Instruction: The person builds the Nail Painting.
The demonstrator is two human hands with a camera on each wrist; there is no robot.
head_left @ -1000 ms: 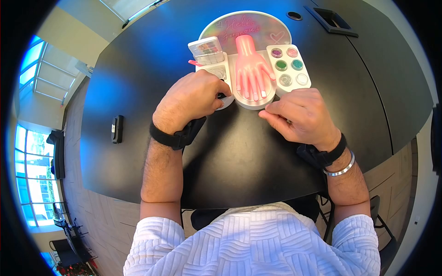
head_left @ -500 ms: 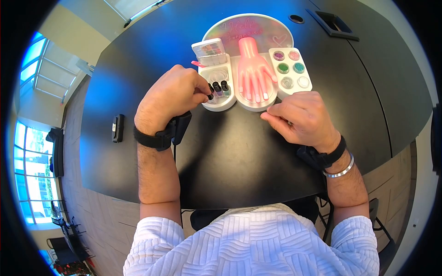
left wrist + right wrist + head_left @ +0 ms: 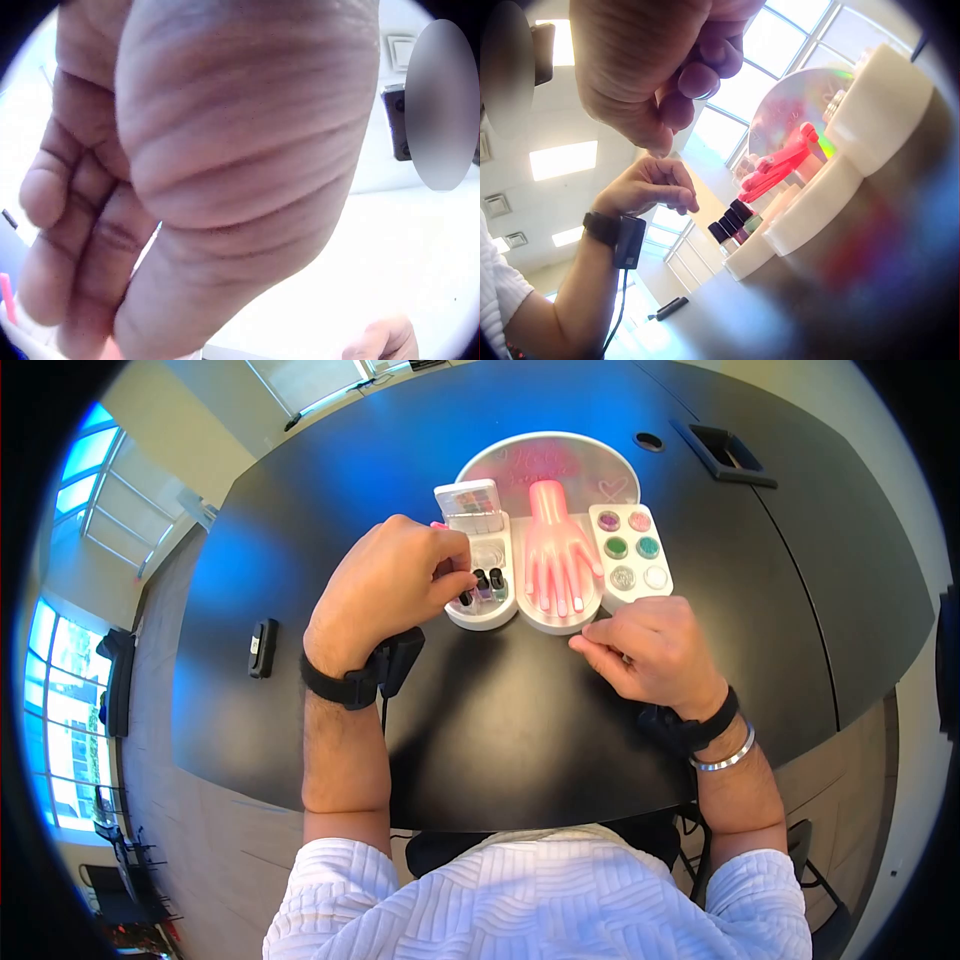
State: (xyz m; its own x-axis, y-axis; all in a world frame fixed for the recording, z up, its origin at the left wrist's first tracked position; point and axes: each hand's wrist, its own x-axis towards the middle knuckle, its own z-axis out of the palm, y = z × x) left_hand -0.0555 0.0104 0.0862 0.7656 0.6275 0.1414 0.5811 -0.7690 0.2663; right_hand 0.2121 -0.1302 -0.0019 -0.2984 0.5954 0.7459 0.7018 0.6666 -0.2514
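Observation:
My left hand [image 3: 388, 585] hovers at the bottle tray [image 3: 482, 622] on the left of the toy stand, thumb and index finger bent beside the black caps [image 3: 497, 577]. From the right wrist view, the left hand [image 3: 649, 187] is above the bottles [image 3: 735, 225], apart from them, with nothing visible in its fingers. My right hand [image 3: 655, 650] is near the front right of the stand, fingers loosely curled; no held object shows. A pink model hand [image 3: 557, 555] stands between the bottle tray and a tray of several colored pots [image 3: 617, 547].
A mirror-like oval panel [image 3: 500, 465] stands behind the model hand, and a small lidded palette [image 3: 470, 505] is at the left. A black object [image 3: 262, 648] lies on the dark table [image 3: 500, 750] at far left. A square black fixture [image 3: 725, 452] is at back right.
My left hand moved left off the bottle tray, uncovering the black-capped bottles, then rose slightly off them. The right hand has kept its place by the stand. The head view has shifted.

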